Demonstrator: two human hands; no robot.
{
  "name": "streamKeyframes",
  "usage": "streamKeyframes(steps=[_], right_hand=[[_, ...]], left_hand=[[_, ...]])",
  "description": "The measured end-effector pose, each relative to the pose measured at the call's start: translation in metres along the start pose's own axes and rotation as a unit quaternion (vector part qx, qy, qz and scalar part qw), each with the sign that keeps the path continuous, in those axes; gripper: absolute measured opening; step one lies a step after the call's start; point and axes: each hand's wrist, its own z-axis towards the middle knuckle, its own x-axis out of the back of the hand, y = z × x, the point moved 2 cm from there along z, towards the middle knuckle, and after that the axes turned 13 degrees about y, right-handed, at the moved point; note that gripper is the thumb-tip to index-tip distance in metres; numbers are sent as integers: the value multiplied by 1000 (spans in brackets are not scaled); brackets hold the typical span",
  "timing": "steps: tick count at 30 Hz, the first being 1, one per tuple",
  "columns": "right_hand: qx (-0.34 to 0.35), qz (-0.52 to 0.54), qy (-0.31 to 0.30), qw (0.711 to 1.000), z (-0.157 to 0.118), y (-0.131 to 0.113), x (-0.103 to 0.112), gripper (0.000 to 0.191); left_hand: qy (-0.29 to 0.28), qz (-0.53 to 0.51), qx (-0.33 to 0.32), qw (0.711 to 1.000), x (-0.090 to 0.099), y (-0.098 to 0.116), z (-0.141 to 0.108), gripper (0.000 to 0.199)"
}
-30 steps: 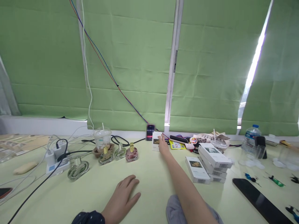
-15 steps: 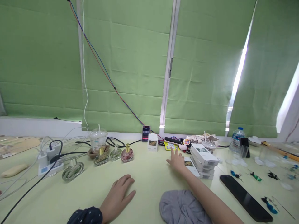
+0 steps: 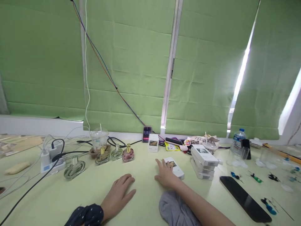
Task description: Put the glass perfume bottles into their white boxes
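My right hand (image 3: 166, 173) lies over the left end of a flat white box (image 3: 176, 170) with a small picture on its top. Its fingers are spread, some of them on the box, which hides part of their contact. Resting palm down on the table, my left hand (image 3: 118, 194) holds nothing and has its fingers stretched out. A stack of similar white boxes (image 3: 204, 160) stands to the right of my right hand. Another white box (image 3: 153, 143) is upright farther back. Under my right forearm is a grey cloth item (image 3: 175, 210).
Several perfume bottles (image 3: 128, 153) stand at left, near a plastic cup (image 3: 98, 141) and a power strip (image 3: 53, 164) with cables. A black phone-like slab (image 3: 245, 197) lies at right, among small coloured items (image 3: 256, 177). Behind them stands a water bottle (image 3: 238, 141).
My right hand has moved left and nearer to me, and the flat white box has slid left with it, away from the stack. My left hand has stayed in place.
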Motion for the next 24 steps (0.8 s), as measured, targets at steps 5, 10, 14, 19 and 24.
streamKeyframes(steps=[5, 10, 14, 19, 24], right_hand=[[101, 103, -70, 987, -11, -31, 10, 77], [102, 127, -38, 986, 2, -32, 35, 72], [38, 88, -86, 992, 20, -10, 37, 88], [-16, 175, -135, 975, 29, 2, 13, 87], [2, 263, -192, 946, 25, -32, -5, 83]], left_hand=[[-4, -7, -2, 1000, -1, 0, 1, 29], [-11, -12, -1, 1000, 0, 1, 1, 30], [-27, -8, 19, 999, 2, 4, 1, 32], [-30, -34, 48, 998, 1, 3, 1, 37], [-18, -79, 120, 989, -3, -7, 2, 48]])
